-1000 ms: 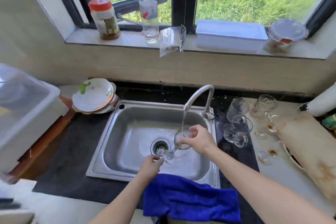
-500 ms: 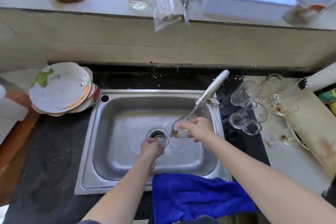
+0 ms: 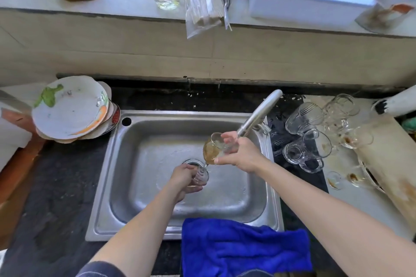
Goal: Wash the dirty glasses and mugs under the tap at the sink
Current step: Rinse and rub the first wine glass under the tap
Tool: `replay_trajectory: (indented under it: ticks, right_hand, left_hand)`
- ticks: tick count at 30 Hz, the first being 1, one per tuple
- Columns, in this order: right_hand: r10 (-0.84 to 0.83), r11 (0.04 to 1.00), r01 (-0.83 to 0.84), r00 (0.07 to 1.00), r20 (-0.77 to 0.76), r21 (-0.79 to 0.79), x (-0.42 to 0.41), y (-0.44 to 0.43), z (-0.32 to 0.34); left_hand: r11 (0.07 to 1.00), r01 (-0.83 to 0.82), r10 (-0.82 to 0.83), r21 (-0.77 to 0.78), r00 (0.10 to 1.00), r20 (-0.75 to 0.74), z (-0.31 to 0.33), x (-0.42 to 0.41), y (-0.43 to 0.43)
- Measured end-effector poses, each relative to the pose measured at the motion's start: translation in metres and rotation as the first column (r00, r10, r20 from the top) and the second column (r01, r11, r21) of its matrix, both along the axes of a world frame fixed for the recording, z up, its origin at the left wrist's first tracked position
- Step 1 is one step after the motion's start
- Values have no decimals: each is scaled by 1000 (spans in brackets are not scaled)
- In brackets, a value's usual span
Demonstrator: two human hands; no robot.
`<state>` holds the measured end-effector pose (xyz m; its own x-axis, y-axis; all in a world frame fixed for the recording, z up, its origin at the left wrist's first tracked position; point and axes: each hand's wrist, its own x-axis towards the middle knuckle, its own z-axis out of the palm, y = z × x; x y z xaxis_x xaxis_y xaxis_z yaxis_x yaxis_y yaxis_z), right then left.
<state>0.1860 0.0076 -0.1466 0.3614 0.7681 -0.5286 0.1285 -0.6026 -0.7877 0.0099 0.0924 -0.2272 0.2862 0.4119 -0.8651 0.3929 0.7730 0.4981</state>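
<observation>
Wineglass (image 3: 212,150) half-rinsed under the tap (image 3: 258,114) — right hand (image 3: 244,155) gripping its bowl, left hand (image 3: 182,177) pinching its foot — stained glasses (image 3: 315,139) wait beside.

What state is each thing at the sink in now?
Wine glass: tilted under the tap, brownish water inside.
Left hand: grips the glass's foot.
Right hand: holds the glass's bowl.
Blue cloth: draped over the sink's front edge.
Plates: stacked, soiled.
Mugs: beside the sink, some stained.
</observation>
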Motion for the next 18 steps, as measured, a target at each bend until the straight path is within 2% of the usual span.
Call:
replay_trajectory:
  ticks: [6,13,15,18]
  right_hand:
    - [-35,999,36,999,23,-22,-5,-1,-12]
    - [46,999,-46,999,-1,24,9,-4,-10]
    - [21,1000,-22,1000,15,15,9,-3,-9]
    - [-13,1000,13,997,82,8,7,-6,-10]
  left_hand:
    - [969,-214,228,-123,967,116,6,0,-10]
    - [989,-109,113,-100,993,34,9,0,-18]
    - [987,-132,136,-96,990,40,8,2,-20]
    - [979,-204,205,-9,977,63,3,5,-17]
